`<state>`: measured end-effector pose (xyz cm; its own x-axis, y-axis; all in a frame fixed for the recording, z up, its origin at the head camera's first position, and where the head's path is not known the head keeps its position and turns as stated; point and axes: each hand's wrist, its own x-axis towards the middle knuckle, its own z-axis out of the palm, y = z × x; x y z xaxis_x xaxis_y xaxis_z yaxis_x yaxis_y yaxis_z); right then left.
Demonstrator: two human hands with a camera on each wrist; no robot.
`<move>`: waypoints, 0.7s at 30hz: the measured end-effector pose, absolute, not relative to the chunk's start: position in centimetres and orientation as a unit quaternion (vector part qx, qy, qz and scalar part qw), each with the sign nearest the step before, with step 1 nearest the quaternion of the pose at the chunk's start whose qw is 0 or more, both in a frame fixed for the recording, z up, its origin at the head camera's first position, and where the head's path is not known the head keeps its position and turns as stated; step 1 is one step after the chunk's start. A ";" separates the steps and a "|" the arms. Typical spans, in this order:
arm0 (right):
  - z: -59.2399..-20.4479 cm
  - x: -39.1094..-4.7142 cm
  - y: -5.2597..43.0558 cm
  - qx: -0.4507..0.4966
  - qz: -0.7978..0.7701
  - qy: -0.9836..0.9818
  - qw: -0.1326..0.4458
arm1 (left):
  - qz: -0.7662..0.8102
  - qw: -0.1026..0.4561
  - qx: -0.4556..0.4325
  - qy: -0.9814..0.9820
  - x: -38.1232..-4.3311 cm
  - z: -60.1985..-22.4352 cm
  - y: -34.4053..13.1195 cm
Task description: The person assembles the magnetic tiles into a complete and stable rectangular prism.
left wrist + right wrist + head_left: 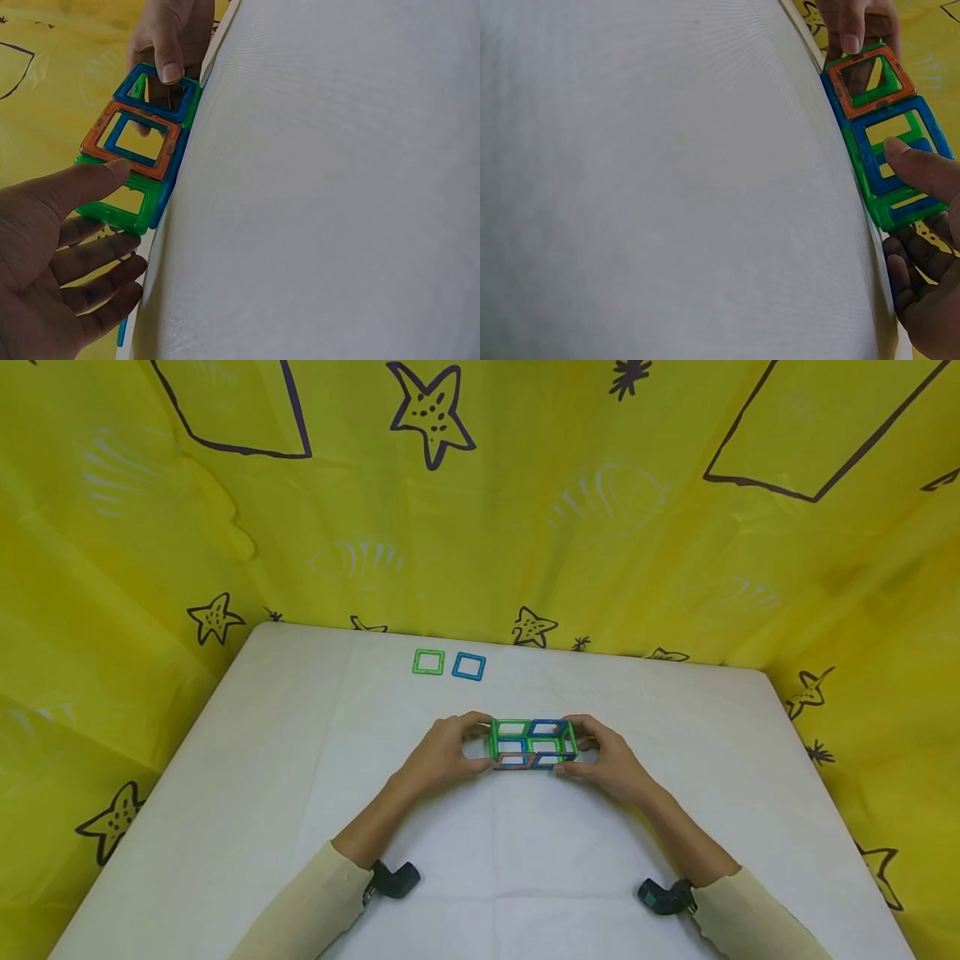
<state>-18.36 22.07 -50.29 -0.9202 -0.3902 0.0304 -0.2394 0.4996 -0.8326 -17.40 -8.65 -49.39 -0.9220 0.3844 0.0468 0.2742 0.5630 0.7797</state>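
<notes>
A small open box of magnetic tile frames (530,727) sits on the white table, two tiles long. Its near side has an orange tile (172,152) beside a blue tile (190,103); green frames form the ends, and the far side and bottom mix green and blue. My left hand (442,750) grips the left end, thumb at the near side and fingers toward the back. Around the right end, my right hand (611,764) holds it the same way, its thumb on the blue near tile. Some fingertips are hidden behind the frames.
Farther back on the table (315,735) lie a loose green tile (416,662) and a loose blue tile (456,664), side by side. A yellow curtain (487,527) with starfish drawings hangs behind and beside the table. Black wrist cameras (397,879) hang near both sleeve cuffs.
</notes>
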 end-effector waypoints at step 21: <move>-50.2 -18.1 21.9 -0.171 -0.452 0.872 0.082 | 0.417 0.057 0.183 0.889 -17.6 -49.6 -8.3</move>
